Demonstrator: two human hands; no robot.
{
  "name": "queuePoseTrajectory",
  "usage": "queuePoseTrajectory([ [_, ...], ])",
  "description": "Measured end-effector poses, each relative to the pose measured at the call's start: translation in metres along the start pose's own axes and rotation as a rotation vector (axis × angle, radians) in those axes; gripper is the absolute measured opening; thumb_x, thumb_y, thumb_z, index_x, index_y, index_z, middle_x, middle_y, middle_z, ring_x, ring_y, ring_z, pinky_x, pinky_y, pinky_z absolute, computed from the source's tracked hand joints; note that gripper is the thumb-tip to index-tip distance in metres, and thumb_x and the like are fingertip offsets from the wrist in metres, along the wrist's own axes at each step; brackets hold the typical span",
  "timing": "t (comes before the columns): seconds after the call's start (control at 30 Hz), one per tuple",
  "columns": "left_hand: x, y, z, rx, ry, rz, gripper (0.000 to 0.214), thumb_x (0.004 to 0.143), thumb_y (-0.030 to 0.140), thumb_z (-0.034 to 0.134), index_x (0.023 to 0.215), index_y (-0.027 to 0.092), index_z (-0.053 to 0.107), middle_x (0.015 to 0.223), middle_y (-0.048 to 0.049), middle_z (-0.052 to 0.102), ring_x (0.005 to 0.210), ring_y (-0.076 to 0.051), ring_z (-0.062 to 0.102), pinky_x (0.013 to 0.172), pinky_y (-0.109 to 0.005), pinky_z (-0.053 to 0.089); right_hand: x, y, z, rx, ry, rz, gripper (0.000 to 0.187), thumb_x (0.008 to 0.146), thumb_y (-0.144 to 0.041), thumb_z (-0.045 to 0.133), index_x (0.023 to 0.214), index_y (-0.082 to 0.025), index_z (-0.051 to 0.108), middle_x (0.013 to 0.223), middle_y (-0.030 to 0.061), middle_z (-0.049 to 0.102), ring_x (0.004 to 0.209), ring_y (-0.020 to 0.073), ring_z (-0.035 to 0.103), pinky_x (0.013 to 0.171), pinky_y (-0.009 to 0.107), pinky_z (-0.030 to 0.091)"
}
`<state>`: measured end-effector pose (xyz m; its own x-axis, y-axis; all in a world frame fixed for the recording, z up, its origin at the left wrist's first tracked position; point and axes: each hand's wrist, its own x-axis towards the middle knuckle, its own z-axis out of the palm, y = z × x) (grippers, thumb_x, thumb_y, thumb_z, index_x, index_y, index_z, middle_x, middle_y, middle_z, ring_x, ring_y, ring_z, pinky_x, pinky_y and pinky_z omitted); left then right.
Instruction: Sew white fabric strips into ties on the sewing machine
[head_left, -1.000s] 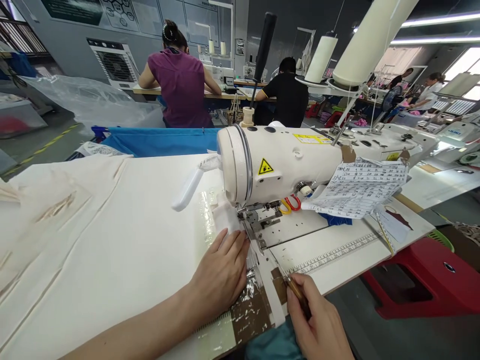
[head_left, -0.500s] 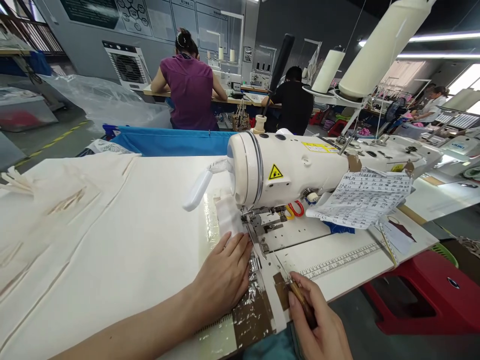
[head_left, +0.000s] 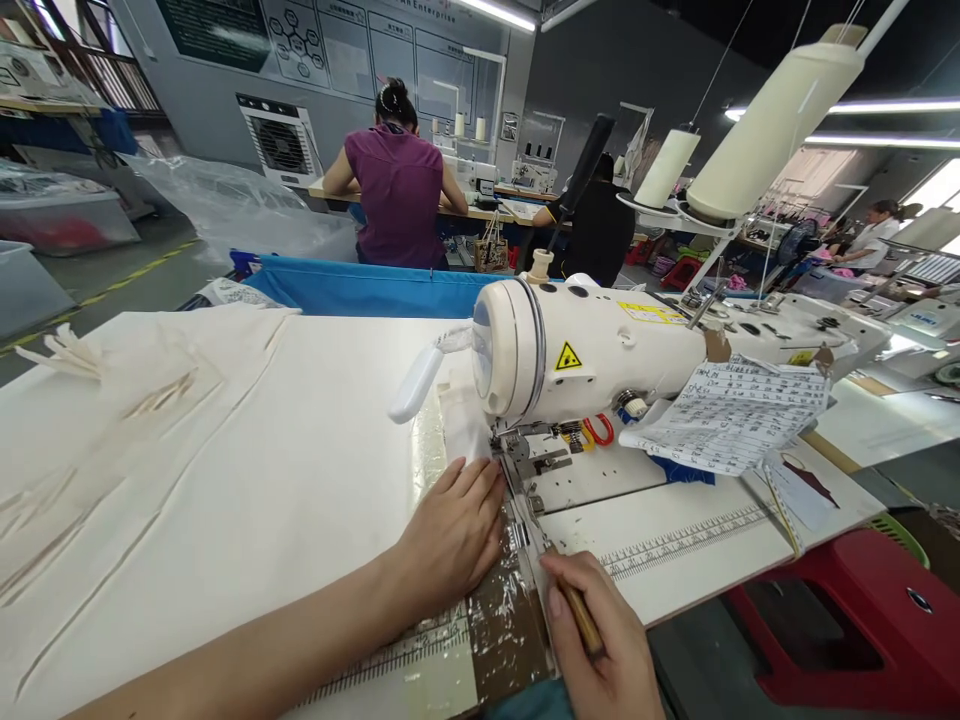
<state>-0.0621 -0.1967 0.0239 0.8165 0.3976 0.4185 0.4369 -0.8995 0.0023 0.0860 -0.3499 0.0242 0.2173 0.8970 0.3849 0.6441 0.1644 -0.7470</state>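
Note:
My left hand (head_left: 457, 525) lies flat, fingers stretched toward the needle area of a white sewing machine (head_left: 592, 345), its fingertips on a piece of thin white fabric (head_left: 461, 420). In my right hand (head_left: 607, 640) is an awl with a wooden handle (head_left: 579, 612), gripped between thumb and fingers. Its thin tip points up toward the presser foot (head_left: 510, 445), over a narrow white strip (head_left: 529, 545) that runs down from there toward the table's front edge. The strip's lower end is partly hidden by my right hand.
White fabric pieces (head_left: 150, 400) lie on the table's left. Red-handled scissors (head_left: 600, 430) sit behind the machine bed, and a handwritten sheet (head_left: 735, 410) hangs at the right. A ruler tape (head_left: 682, 540) runs along the table. A red stool (head_left: 855, 610) stands right; people work ahead.
My right hand has moved left with the awl, whose tip is now over the strip. My left hand stays beside the presser foot. The camera view has shifted slightly.

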Motion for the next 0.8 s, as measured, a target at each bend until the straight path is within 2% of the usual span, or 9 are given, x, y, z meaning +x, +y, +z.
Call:
queuePoseTrajectory([
  [0.1, 0.004, -0.003, 0.0, -0.026, -0.007, -0.018, 0.042, 0.095, 0.021, 0.042, 0.129, 0.003, 0.057, 0.133, -0.019, 0.058, 0.124, -0.031, 0.052, 0.107, -0.046, 0.04, 0.016, -0.002, 0.009, -0.068, -0.062, -0.149, 0.021, 0.103, -0.017, 0.041, 0.114, -0.021, 0.058, 0.089, 0.0054, 0.061, 0.075, 0.0183, 0.063, 0.064, 0.027, 0.051],
  [0.23, 0.008, -0.007, -0.001, -0.085, -0.048, -0.052, 0.037, 0.091, 0.016, 0.045, 0.122, 0.002, 0.059, 0.119, -0.0192, 0.06, 0.107, -0.029, 0.056, 0.092, -0.043, 0.05, 0.03, -0.002, 0.025, -0.27, -0.055, -0.207, 0.024, 0.104, -0.016, 0.037, 0.113, -0.019, 0.058, 0.087, 0.0055, 0.06, 0.072, 0.0193, 0.062, 0.062, 0.028, 0.047],
  [0.47, 0.008, -0.013, 0.001, -0.128, -0.021, -0.033, 0.036, 0.089, 0.013, 0.046, 0.122, 0.006, 0.059, 0.119, -0.017, 0.061, 0.107, -0.028, 0.056, 0.094, -0.043, 0.05, 0.037, 0.003, 0.038, -0.45, 0.008, -0.247, 0.028, 0.105, -0.019, 0.031, 0.115, -0.019, 0.057, 0.087, 0.005, 0.062, 0.065, 0.0196, 0.061, 0.055, 0.028, 0.04],
  [0.8, 0.009, -0.012, 0.0, -0.142, -0.044, -0.071, 0.036, 0.089, 0.013, 0.047, 0.121, 0.003, 0.06, 0.12, -0.0182, 0.06, 0.107, -0.029, 0.055, 0.091, -0.044, 0.052, 0.037, -0.005, 0.041, -0.715, -0.028, -0.242, 0.029, 0.1, -0.01, 0.031, 0.116, -0.016, 0.054, 0.085, 0.008, 0.067, 0.068, 0.0245, 0.069, 0.056, 0.033, 0.047],
])
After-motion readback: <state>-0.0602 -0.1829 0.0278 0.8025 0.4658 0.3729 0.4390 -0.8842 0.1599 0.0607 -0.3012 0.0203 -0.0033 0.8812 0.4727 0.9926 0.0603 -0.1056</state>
